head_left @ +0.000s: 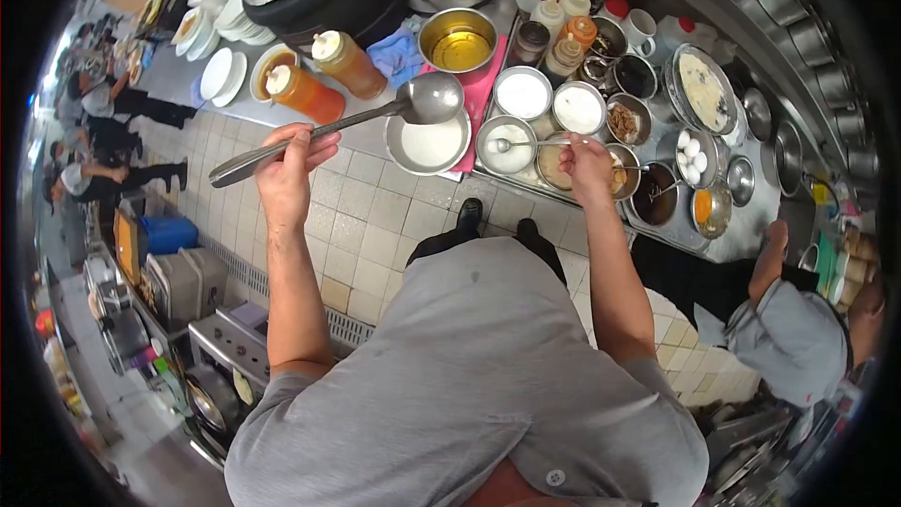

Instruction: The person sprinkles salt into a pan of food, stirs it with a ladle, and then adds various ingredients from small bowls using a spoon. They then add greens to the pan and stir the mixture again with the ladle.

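**Hand state**
- Left hand (284, 169): clenched around the ladle (430, 97) handle, near its end. The ladle is held level, cup facing up.
- Right hand (587, 167): fingers pinch the handle end of the spoon (526, 143).

**Location of items, relative to the ladle cup**
- Pan (427, 145): directly below the cup, holding white liquid.
- Powder bowl (507, 148): just right of the cup and slightly nearer the person. The spoon tip rests in its white contents.
- Oil bowl (457, 39): just beyond the cup.
- Bottles (319, 75): left of the cup, lying close to the handle line.
- Co-worker (788, 338): well to the right, bent toward the counter.

**Progress (judged)**
- Done: both tools are gripped, the ladle is staged over the pan, and the spoon is set into the powder bowl.
- Not yet done: the spoon has not left the powder bowl, and the cup shows no white load. Whether the cup holds any liquid cannot be told.
- The transfer from spoon to ladle appears to be at its start.
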The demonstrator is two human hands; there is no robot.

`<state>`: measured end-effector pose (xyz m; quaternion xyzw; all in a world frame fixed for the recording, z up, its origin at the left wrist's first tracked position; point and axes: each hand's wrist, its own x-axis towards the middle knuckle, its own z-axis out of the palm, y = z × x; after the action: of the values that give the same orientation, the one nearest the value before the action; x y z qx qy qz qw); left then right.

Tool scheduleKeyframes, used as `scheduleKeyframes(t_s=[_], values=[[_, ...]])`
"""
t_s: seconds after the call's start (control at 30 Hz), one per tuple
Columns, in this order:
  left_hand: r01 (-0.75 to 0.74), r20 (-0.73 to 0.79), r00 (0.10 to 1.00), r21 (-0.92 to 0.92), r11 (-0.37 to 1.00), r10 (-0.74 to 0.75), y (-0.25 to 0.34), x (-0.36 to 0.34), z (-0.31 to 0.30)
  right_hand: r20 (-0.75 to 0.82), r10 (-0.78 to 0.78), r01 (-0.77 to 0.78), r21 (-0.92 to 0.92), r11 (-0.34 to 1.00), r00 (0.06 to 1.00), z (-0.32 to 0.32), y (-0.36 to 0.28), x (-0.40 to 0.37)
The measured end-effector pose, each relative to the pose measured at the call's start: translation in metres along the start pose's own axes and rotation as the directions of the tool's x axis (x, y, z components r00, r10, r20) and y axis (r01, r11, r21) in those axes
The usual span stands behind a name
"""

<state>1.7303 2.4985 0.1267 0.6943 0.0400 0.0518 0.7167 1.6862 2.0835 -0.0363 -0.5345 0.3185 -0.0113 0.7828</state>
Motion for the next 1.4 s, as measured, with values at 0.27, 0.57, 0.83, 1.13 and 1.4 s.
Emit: scheduleKeyframes(t_s=[0.27,0.57,0.83,1.13,1.4], values=[[0.135,0.207,0.971,-0.062,0.989,-0.120,-0.034,0.032,0.046,-0.054,-0.487,0.471,-0.178,0.864,0.872,0.032,-0.048,-0.044],[0.143,0.329,0.936,-0.043,0.989,-0.121,-0.044,0.045,0.073,-0.028,-0.801,0.525,-0.741,0.418,0.598,-0.037,-0.025,-0.059],[0.086,0.391,0.918,-0.021,0.996,-0.071,-0.024,0.049,0.086,-0.295,-0.511,0.328,-0.495,0.804,0.807,-0.051,0.063,-0.037],[0.126,0.400,0.910,-0.018,0.992,-0.108,-0.025,0.046,0.103,-0.527,-0.304,0.312,-0.077,0.947,0.794,-0.073,0.027,-0.057],[0.190,0.465,0.869,0.000,0.982,-0.168,-0.047,0.028,0.143,-0.460,-0.628,0.532,-0.335,0.778,0.628,-0.037,-0.023,-0.091]])
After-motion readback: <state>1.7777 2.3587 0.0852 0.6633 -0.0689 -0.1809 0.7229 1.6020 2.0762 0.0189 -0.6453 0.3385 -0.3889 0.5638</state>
